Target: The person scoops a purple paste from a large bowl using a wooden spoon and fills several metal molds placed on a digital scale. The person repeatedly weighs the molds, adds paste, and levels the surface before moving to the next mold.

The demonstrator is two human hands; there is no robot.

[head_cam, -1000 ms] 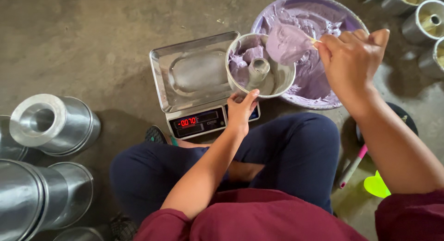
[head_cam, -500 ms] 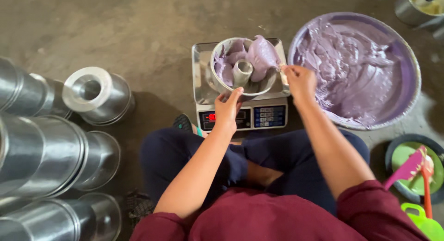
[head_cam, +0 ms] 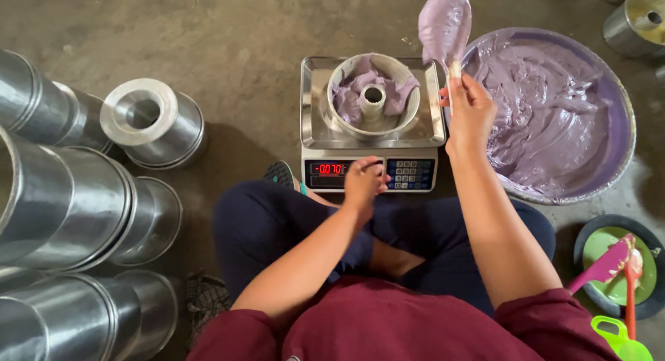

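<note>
On the floor between the knees: a digital scale [head_cam: 370, 132] with a steel tube pan [head_cam: 373, 96] centred on its platform, partly filled with purple batter [head_cam: 350, 94] heaped around the centre tube. Right hand [head_cam: 470, 112] raised beside the pan, fingers curled tight around the handle of a spatula [head_cam: 445, 29], blade up and thickly coated with batter. Left hand [head_cam: 364, 181] down at the front of the scale, fingers bent and close together, tips resting on the display panel; whether pressing a key, cannot tell. Just to the right, touching distance from the scale, a wide metal bowl [head_cam: 620, 98] of the same purple batter.

Judged from this: best to tip the loaded blade low over the ring, not over the centre tube, and let the batter slide off in small amounts. Better to lift the left hand clear of the scale for a true reading. Worth scraping drips back over the bowl. Empty pans [head_cam: 149, 122] stacked at the left, within reach.
</note>
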